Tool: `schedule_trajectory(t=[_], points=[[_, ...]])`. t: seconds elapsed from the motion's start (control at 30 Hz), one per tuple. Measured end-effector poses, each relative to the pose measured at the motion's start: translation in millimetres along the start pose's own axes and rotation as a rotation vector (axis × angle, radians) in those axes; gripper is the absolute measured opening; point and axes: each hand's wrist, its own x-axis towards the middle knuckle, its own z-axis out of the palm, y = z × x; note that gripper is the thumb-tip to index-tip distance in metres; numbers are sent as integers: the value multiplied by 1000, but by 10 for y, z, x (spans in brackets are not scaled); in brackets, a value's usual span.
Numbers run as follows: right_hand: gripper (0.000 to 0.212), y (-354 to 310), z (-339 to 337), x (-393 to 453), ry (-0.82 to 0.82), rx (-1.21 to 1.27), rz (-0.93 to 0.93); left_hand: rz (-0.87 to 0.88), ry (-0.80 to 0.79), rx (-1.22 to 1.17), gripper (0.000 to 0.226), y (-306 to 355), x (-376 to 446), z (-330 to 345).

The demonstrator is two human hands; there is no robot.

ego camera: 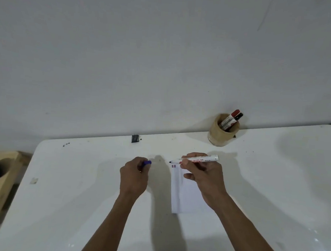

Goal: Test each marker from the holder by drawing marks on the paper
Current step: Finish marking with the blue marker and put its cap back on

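Observation:
My right hand (202, 177) grips an uncapped white marker (207, 158), held level with its dark tip pointing left, just above the top edge of the paper (187, 197). The white paper lies on the table under this hand and bears two short marks, one red and one dark (173, 166), at its top left corner. My left hand (134, 174) is closed on a blue marker cap (147, 162), to the left of the paper. A round wooden holder (220, 135) stands at the table's far edge with two capped markers (232, 119) in it, one red and one black.
The white table (80, 197) butts against a white wall. A small dark clip (134, 138) sits at the far edge, and a few dark specks (66, 144) lie near the far left corner. A wooden piece (2, 178) stands left of the table.

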Motion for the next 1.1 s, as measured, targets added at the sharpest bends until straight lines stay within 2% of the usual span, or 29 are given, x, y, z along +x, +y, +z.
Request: schedule_trajectory(t=[0.17,0.33,0.6,0.8,1.1], points=[[11,-153,276,-195,-11,-73,-122,-58,-83,-571,12,203,-401,-255],[10,-224,461,-438,-7,-81,-211,-46,-103,-783,16,224,-653,-420],[9,-95,581,-802,-2,-128,-233,-2,-158,-760,17,91,-877,-610],[12,24,604,-991,29,-143,-200,90,-235,-595,16,7,-1001,-687],[15,-10,408,-1030,12,-75,-148,149,-359,-571,13,66,-944,-648]])
